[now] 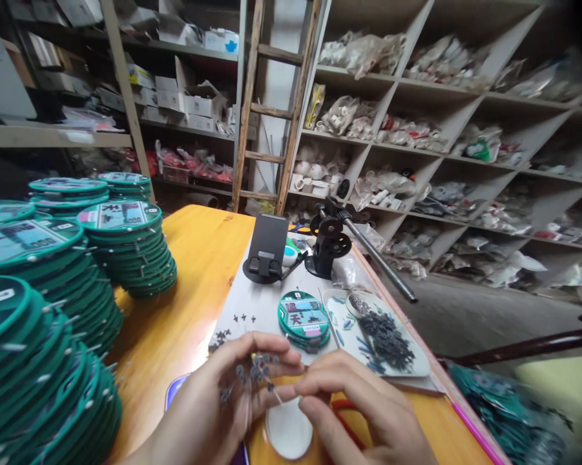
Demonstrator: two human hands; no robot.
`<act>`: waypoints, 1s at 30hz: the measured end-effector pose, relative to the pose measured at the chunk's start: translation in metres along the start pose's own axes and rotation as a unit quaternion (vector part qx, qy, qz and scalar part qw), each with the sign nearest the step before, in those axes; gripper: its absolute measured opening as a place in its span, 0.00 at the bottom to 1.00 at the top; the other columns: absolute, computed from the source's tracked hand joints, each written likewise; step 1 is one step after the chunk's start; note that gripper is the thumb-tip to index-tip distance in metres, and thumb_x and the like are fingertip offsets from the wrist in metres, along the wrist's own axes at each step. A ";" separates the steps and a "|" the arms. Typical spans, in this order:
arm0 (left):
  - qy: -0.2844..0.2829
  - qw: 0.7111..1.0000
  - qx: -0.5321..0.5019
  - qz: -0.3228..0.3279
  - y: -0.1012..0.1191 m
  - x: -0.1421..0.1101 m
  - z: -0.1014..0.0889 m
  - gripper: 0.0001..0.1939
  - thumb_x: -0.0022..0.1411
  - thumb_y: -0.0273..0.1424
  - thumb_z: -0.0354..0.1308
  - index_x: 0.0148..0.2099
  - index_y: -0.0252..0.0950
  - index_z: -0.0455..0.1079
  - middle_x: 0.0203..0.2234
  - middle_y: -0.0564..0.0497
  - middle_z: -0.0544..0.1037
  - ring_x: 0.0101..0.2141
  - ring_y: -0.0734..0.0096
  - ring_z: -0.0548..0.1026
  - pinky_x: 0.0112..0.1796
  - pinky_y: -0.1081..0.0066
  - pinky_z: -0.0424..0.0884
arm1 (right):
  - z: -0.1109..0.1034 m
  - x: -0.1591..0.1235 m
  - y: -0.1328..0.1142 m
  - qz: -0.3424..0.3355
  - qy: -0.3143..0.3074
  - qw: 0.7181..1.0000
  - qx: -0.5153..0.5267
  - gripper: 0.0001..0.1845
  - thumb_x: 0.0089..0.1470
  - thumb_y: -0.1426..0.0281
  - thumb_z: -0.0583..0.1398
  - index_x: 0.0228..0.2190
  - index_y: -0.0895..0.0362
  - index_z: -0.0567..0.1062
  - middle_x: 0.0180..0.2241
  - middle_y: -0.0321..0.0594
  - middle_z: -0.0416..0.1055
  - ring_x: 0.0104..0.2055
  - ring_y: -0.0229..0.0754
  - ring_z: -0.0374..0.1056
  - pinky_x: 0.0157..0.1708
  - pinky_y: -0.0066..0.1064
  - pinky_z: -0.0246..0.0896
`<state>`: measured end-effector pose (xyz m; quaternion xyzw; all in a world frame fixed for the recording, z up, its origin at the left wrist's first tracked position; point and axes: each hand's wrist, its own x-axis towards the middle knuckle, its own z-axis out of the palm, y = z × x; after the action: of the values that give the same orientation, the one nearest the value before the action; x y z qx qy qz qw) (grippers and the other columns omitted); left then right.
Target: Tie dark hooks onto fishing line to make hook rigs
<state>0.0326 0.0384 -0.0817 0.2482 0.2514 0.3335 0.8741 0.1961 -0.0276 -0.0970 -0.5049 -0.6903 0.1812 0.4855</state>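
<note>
My left hand [232,381] is curled around a cluster of small dark grey pieces with round ends [258,369], some of them on thin pale strands. Close against its fingertips is my right hand [358,400], thumb and forefinger pinched together; what lies between them is too small to make out. Below the fingers a round white disc [289,429] rests on the table. Just beyond both hands sits a short stack of round green spools [303,318] with printed labels. Several tiny dark cross-shaped pieces [221,337] lie left of it.
Tall stacks of green spools [130,252] line the left. A white tray [411,358] at right holds a heap of dark pieces [389,342] and a small dish [361,305]. A phone stand [267,248] and a black geared device with a metal rod [332,239] stand behind.
</note>
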 end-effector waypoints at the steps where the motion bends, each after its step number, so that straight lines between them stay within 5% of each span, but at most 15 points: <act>1: 0.004 1.000 -0.002 -0.004 0.001 -0.001 0.000 0.20 0.69 0.32 0.44 0.36 0.32 0.77 0.35 0.45 0.79 0.44 0.59 0.75 0.52 0.59 0.67 | 0.002 -0.001 0.001 -0.005 -0.002 1.000 0.001 0.11 0.57 0.78 0.59 0.36 0.53 0.79 0.32 0.38 0.75 0.35 0.41 0.72 0.34 0.30 0.66; 10: -0.031 0.999 -0.014 -0.017 -0.007 0.003 -0.009 0.18 0.68 0.33 0.46 0.39 0.33 0.77 0.36 0.45 0.79 0.42 0.61 0.75 0.48 0.64 0.65 | 0.014 -0.006 0.005 -0.067 0.042 0.997 -0.015 0.14 0.52 0.80 0.61 0.36 0.50 0.78 0.31 0.38 0.77 0.32 0.42 0.73 0.31 0.30 0.67; 15: -0.044 0.998 -0.018 -0.033 -0.009 -0.001 -0.008 0.20 0.68 0.35 0.46 0.39 0.31 0.78 0.37 0.45 0.78 0.40 0.65 0.72 0.46 0.69 0.65 | 0.006 -0.003 0.002 -0.046 0.024 0.998 -0.048 0.09 0.55 0.80 0.58 0.33 0.54 0.74 0.28 0.39 0.72 0.30 0.42 0.70 0.28 0.31 0.65; 20: -0.040 0.992 0.116 -0.028 -0.008 -0.005 -0.004 0.12 0.60 0.39 0.60 0.36 0.35 0.78 0.29 0.50 0.74 0.34 0.68 0.69 0.41 0.68 0.66 | -0.007 0.001 -0.001 -0.041 -0.024 0.996 -0.080 0.09 0.57 0.81 0.56 0.35 0.56 0.71 0.30 0.40 0.71 0.30 0.41 0.70 0.29 0.30 0.66; 30: -0.007 0.972 0.233 0.022 -0.016 -0.006 -0.004 0.15 0.52 0.41 0.68 0.35 0.38 0.69 0.30 0.53 0.75 0.33 0.68 0.72 0.38 0.66 0.67 | 0.001 -0.002 -0.007 -0.027 0.026 0.997 -0.075 0.08 0.59 0.78 0.55 0.30 0.54 0.69 0.28 0.38 0.67 0.29 0.40 0.66 0.27 0.30 0.62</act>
<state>0.0334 0.0245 -0.0927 0.4527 0.3100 0.2835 0.7865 0.1916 -0.0324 -0.0929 -0.5251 -0.7027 0.1027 0.4689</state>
